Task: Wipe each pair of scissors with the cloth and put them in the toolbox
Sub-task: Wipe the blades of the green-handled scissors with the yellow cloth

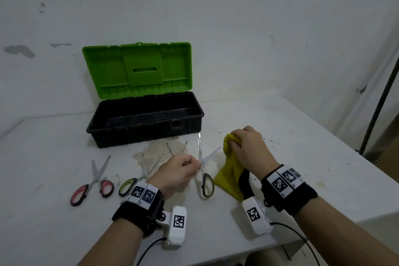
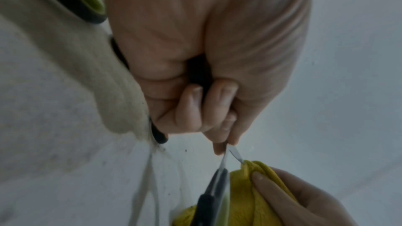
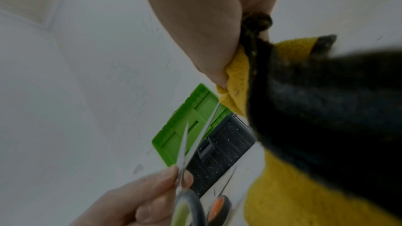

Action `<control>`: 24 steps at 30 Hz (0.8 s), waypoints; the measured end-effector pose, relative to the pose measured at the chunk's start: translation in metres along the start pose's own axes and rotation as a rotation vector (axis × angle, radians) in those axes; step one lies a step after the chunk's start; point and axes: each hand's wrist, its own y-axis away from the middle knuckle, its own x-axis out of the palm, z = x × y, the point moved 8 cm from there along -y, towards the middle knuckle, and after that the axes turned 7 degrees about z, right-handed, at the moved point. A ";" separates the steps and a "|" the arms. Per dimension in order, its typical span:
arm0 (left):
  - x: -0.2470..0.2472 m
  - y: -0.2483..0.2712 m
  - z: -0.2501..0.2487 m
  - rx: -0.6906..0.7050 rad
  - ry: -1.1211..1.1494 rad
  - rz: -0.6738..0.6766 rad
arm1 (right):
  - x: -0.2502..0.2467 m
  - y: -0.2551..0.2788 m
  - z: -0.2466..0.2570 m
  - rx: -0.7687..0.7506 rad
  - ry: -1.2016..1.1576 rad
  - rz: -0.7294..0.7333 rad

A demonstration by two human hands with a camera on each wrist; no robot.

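Note:
My left hand [image 1: 197, 164] pinches a pair of green-and-black-handled scissors [image 1: 206, 182] near the pivot. It holds them above the table with the handles hanging down. The blades stand apart, and one tip reaches the yellow cloth [image 1: 230, 176]. My right hand [image 1: 236, 143] grips that cloth bunched up, and its black-edged end hangs toward the wrist. The left wrist view shows my fingertips [image 2: 219, 147] on the blades and the cloth [image 2: 250, 195] just beyond. The toolbox [image 1: 112, 136] stands open behind, with its green lid [image 1: 138, 67] raised. Nothing shows inside its black tray.
Pink-handled scissors [image 1: 95, 181] lie shut at the left. Another green-handled pair [image 1: 128, 185] lies partly under my left wrist. Blades of further scissors [image 1: 170, 149] lie on a stained patch [image 1: 151, 153] before the toolbox. A dark pole [image 1: 380, 103] stands past the table's right edge.

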 end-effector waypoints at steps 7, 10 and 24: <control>-0.004 -0.001 -0.001 -0.072 0.072 -0.052 | -0.012 0.014 0.016 -0.124 -0.054 -0.018; 0.000 0.000 -0.009 -0.005 0.067 -0.045 | -0.001 0.023 0.034 -0.234 -0.043 0.058; -0.021 -0.003 -0.014 0.169 0.137 -0.302 | 0.012 0.023 0.025 -0.128 -0.066 0.062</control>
